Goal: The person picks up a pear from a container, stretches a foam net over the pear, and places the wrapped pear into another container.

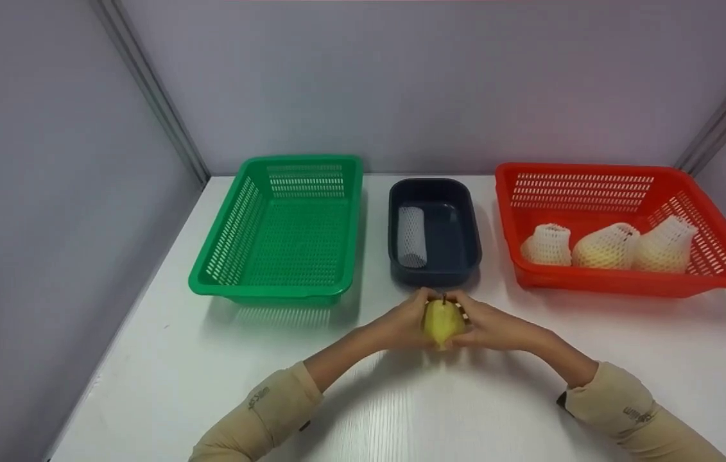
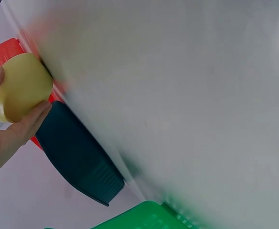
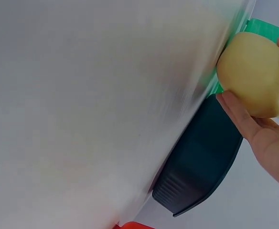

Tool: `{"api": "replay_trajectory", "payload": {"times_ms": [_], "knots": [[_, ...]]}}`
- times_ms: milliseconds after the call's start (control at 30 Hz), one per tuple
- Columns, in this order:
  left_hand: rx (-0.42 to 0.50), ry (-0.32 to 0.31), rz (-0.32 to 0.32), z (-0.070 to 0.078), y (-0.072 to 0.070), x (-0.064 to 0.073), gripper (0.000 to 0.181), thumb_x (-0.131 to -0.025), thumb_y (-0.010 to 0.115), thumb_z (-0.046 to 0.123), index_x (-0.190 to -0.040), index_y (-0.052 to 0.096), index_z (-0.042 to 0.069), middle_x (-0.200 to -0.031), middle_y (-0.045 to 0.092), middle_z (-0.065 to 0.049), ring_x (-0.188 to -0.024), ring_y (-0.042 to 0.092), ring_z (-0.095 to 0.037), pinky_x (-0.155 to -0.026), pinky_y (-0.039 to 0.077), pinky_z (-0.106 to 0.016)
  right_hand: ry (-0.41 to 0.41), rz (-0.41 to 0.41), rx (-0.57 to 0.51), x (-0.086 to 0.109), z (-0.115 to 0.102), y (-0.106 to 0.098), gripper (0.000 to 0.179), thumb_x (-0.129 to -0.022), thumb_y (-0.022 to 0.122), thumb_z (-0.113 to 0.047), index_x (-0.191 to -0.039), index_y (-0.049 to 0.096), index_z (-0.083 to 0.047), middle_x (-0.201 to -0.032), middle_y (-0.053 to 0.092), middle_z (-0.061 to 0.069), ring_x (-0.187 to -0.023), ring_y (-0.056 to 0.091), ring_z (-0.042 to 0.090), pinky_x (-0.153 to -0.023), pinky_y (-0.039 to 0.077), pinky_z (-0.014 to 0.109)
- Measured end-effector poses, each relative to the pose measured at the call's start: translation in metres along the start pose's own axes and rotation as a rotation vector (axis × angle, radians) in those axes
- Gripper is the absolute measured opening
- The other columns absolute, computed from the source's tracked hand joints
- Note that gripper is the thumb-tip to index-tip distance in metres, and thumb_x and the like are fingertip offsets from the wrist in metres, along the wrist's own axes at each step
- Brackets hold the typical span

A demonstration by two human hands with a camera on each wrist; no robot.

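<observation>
A yellow-green pear (image 1: 443, 323), its dark stem on the far side, is held between both hands just in front of the dark blue bin (image 1: 434, 277). My left hand (image 1: 406, 324) grips its left side, fingers curved around it. From the right, my right hand (image 1: 492, 325) holds it with the thumb on the near side. Both wrist views show the pear (image 2: 26, 88) with bare, smooth skin, close to the table surface. Inside the bin lies a white foam net sleeve (image 1: 411, 237).
A green basket (image 1: 273, 290) with slotted walls stands left of the bin. The red basket (image 1: 594, 280) at the right holds several pears (image 1: 603, 247) in white foam nets. Grey-white panels (image 1: 401, 83) enclose the back and sides of the white table (image 1: 427, 417).
</observation>
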State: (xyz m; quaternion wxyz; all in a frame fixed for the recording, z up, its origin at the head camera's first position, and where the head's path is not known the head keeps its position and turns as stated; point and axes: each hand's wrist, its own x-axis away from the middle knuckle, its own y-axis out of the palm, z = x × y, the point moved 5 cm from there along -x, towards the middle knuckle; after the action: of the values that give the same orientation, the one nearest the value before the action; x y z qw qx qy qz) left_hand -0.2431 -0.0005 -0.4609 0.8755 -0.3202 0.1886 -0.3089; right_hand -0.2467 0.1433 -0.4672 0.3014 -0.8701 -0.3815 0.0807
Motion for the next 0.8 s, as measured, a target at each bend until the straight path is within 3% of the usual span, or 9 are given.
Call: {"api": "replay_trajectory", "payload": {"times_ms": [300,533,800], "knots": [[0.048,-0.083,-0.024,0.000,0.004,0.005,0.069,-0.072,0.080,0.019,-0.121,0.034,0.002,-0.115,0.050,-0.012,-0.099,0.051,-0.014,-0.082,0.041,-0.021,-0.024,0.015,0.023,0.004,-0.006,0.003,0.072,-0.077,0.075,-0.032,-0.130,0.032,-0.009,-0.124,0.046,0.008,-0.113,0.045,0.023,-0.095,0.037,0.043],[0.059,-0.071,-0.032,0.003,0.004,0.012,0.066,-0.070,0.081,0.020,-0.115,0.037,0.004,-0.110,0.050,-0.009,-0.095,0.050,-0.012,-0.081,0.041,-0.021,-0.027,0.006,0.050,0.008,-0.009,0.007,0.068,-0.075,0.075,-0.036,-0.125,0.035,-0.014,-0.118,0.048,0.001,-0.110,0.048,0.018,-0.092,0.040,0.040],[0.118,-0.097,-0.049,-0.001,0.003,0.013,0.064,-0.067,0.081,0.008,-0.115,0.039,0.005,-0.111,0.050,-0.007,-0.096,0.050,-0.011,-0.082,0.041,-0.022,-0.001,0.003,0.056,0.009,-0.010,0.008,0.065,-0.077,0.074,-0.035,-0.125,0.035,-0.016,-0.118,0.047,-0.002,-0.110,0.047,0.016,-0.092,0.040,0.039]]}}
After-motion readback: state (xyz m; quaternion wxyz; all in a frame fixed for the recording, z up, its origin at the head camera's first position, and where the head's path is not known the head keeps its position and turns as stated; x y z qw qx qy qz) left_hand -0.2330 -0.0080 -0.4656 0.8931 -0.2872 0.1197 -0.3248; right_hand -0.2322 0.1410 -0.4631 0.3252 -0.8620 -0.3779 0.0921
